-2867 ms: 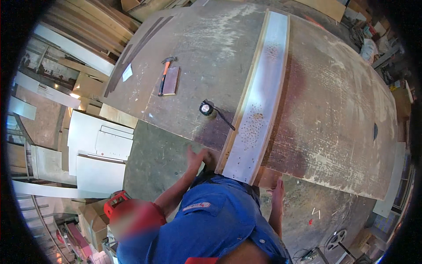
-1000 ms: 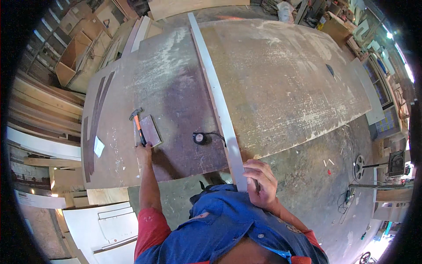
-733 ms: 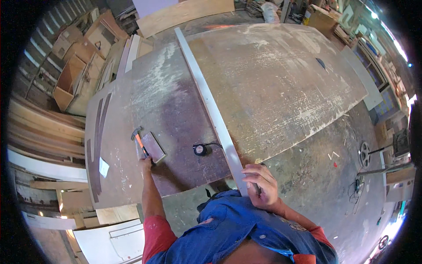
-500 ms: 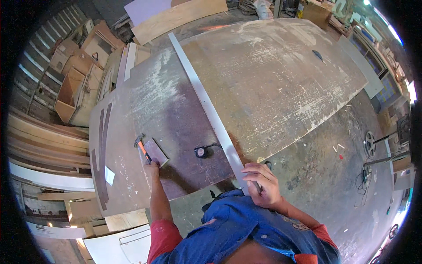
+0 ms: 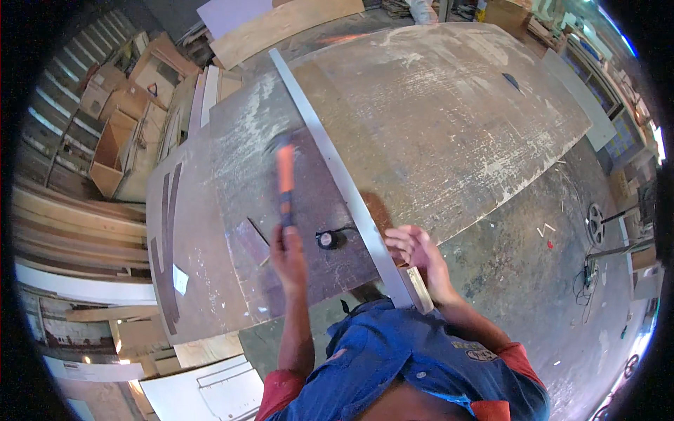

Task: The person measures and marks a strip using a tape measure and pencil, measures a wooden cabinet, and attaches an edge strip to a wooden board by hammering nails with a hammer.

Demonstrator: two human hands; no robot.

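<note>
My left hand (image 5: 288, 256) is closed around the grip of a hammer (image 5: 285, 168) with an orange and black handle. The hammer is raised over the table, and its head is blurred. A long pale strip (image 5: 330, 165) runs across the table toward my body. At its near end, a small wooden block (image 5: 420, 288) sits against the right side of the strip. My right hand (image 5: 425, 256) is over that end, beside the block, with fingers stretched out and apart. A black tape measure (image 5: 326, 240) lies on the table left of the strip.
The large worn tabletop (image 5: 449, 126) spreads out ahead. Dark thin strips (image 5: 168, 231) and a white scrap (image 5: 180, 279) lie at its left. Stacked boards (image 5: 77, 231) line the left side. A wheel (image 5: 595, 224) and cables are on the right-hand floor.
My left hand has lifted the hammer off the table and carried it right. My right hand has shifted up along the strip and its fingers have opened; the wooden block now shows beside the strip.
</note>
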